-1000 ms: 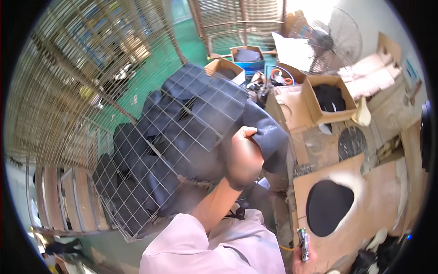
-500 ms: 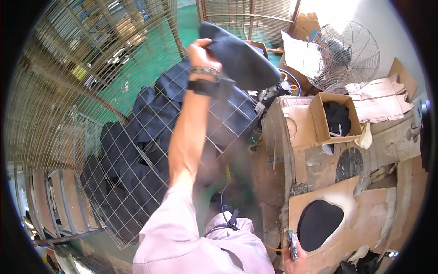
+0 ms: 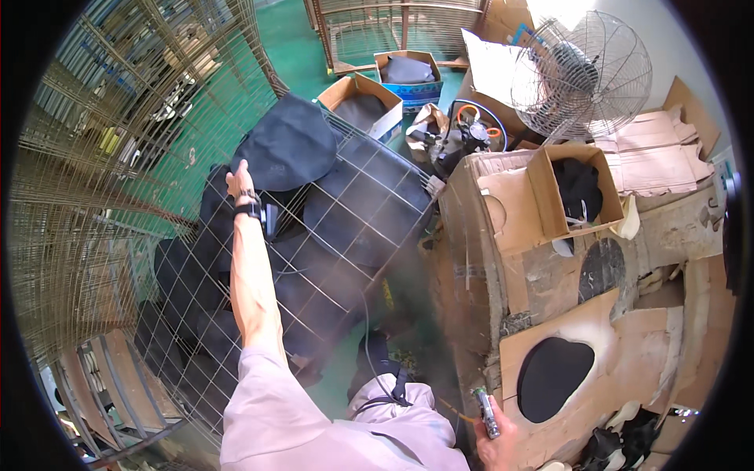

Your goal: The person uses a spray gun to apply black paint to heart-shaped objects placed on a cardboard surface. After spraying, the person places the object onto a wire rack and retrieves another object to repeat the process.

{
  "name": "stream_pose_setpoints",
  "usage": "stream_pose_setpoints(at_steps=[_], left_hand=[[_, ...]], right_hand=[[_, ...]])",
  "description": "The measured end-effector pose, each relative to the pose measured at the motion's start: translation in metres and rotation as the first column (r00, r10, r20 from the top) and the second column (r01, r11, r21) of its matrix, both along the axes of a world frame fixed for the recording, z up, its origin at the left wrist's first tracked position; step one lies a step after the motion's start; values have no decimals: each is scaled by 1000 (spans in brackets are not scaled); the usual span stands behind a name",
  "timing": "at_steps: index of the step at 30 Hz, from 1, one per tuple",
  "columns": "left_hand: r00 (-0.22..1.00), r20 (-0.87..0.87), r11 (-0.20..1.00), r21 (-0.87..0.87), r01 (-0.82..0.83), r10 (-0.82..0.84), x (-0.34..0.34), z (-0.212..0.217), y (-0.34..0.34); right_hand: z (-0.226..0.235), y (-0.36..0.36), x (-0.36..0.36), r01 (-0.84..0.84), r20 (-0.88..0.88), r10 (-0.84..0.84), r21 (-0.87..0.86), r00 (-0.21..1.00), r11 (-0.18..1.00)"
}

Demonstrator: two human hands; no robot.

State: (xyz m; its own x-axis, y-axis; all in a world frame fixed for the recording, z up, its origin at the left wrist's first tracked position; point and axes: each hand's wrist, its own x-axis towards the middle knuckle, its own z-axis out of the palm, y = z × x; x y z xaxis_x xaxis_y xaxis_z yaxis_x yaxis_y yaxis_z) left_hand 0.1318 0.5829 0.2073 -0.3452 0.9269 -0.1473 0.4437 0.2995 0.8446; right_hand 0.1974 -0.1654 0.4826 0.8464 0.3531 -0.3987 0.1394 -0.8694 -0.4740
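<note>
My left hand (image 3: pixel 240 182) reaches forward over a wire-mesh rack and is closed on the edge of a dark, rounded sheet piece (image 3: pixel 289 145). That piece lies over the far left part of the rack, and some fingers are hidden by it. At the lower right, my right hand (image 3: pixel 496 446) is wrapped round a small metal spray gun (image 3: pixel 487 414) with a thin orange hose at it. Beside that hand, a black rounded pad (image 3: pixel 556 378) lies flat on a cardboard sheet (image 3: pixel 514 357), with a pale patch around it.
The mesh rack (image 3: pixel 349 312) bears several dark pieces. Beyond it stand two open cartons (image 3: pixel 389 125) (image 3: pixel 412 93) with dark pieces inside. On the cardboard-covered bench at right are a small box (image 3: pixel 554 216) of black pieces and a wire-caged fan (image 3: pixel 585 78). Tall wire racks (image 3: pixel 86 228) line the left.
My left hand has moved left and lower with the dark sheet piece, from raised above the rack onto its far left part. The right hand, holding the spray gun, has shifted slightly left.
</note>
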Motion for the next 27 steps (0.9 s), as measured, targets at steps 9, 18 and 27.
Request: stream_pose_setpoints(at_steps=[9,18,27], left_hand=[[483,677,768,192,611,-554,51,161,-286],[19,702,222,199,955,-712,91,161,-552],[-252,441,-355,-167,920,-861,111,-24,-643]], right_hand=[[-26,-61,-20,91,-78,-70,309,994,947],[-16,-212,-58,341,146,-415,366,898,866],[-5,-314,-133,589,302,-772,510,559,626]])
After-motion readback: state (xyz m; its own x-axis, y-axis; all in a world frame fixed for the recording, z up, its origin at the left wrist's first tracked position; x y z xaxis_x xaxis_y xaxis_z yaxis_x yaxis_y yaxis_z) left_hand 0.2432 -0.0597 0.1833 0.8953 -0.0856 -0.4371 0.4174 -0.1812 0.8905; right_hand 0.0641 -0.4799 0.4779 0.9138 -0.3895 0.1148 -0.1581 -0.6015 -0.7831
